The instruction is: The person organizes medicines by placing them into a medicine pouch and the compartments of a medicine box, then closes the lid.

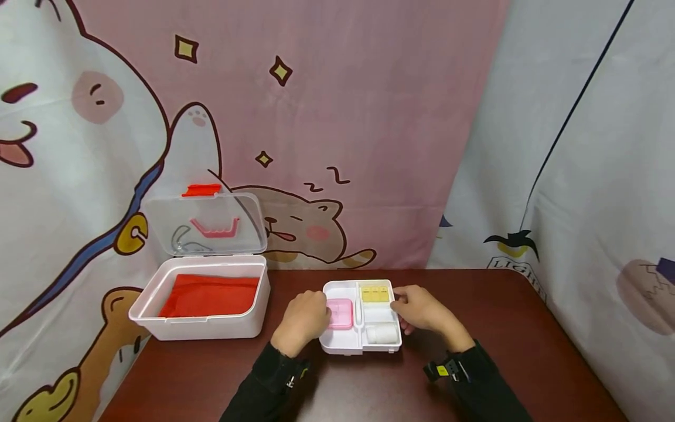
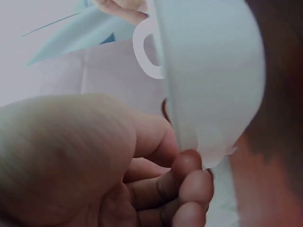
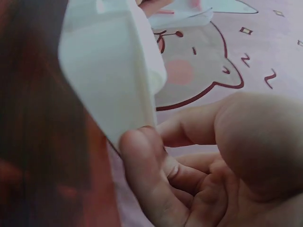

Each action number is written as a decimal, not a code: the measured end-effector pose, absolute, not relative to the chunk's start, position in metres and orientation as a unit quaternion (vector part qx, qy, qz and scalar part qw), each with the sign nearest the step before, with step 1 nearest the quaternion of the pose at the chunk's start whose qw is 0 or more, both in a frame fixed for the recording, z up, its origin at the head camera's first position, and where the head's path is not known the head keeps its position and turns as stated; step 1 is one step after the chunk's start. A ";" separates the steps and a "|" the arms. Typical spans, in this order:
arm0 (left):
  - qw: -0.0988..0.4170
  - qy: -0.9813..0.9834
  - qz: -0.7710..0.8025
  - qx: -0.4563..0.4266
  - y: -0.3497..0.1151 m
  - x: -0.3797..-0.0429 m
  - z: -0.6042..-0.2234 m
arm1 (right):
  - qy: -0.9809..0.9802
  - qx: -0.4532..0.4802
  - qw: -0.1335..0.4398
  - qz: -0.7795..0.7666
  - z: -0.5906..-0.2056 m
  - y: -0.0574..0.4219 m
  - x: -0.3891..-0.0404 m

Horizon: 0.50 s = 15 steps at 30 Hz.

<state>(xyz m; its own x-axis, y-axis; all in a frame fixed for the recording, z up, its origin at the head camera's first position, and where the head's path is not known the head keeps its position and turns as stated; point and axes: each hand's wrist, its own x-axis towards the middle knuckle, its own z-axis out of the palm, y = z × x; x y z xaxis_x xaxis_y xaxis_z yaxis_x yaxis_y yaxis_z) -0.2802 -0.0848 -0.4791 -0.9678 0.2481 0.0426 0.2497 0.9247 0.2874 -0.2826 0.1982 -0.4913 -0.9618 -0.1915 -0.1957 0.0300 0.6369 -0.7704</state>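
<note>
A white divided tray (image 1: 344, 339) is between my hands over the middle of the table. In its compartments lie a small pink case (image 1: 341, 314), a yellow sectioned piece (image 1: 375, 293) and a white roll (image 1: 385, 333). My left hand (image 1: 302, 323) grips the tray's left edge; in the left wrist view, its thumb and curled fingers pinch the tray wall (image 2: 213, 71). The opposite edge is held by my right hand (image 1: 423, 309), whose thumb and fingers pinch the wall (image 3: 111, 80) in the right wrist view. Whether the tray's underside touches the table cannot be told.
To the left stands a white plastic box (image 1: 211, 328) holding folded red cloth (image 1: 211, 295). Its clear lid (image 1: 248, 220), with a pink handle and red latch, is raised against the patterned curtain (image 1: 369, 146). Brown tabletop (image 1: 506, 328) extends right of the tray.
</note>
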 end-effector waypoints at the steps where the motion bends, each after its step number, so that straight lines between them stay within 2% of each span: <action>1: 0.009 -0.982 -0.140 -0.124 -0.086 -0.278 -0.475 | 0.890 -0.047 0.128 -0.434 -0.489 0.197 -0.282; 7: 0.067 -0.983 -0.119 -0.126 -0.097 -0.267 -0.442 | 0.867 -0.063 0.113 -0.480 -0.466 0.187 -0.282; 15: 0.094 -0.985 -0.078 -0.124 -0.146 -0.272 -0.405 | 0.821 -0.104 0.143 -0.543 -0.432 0.146 -0.291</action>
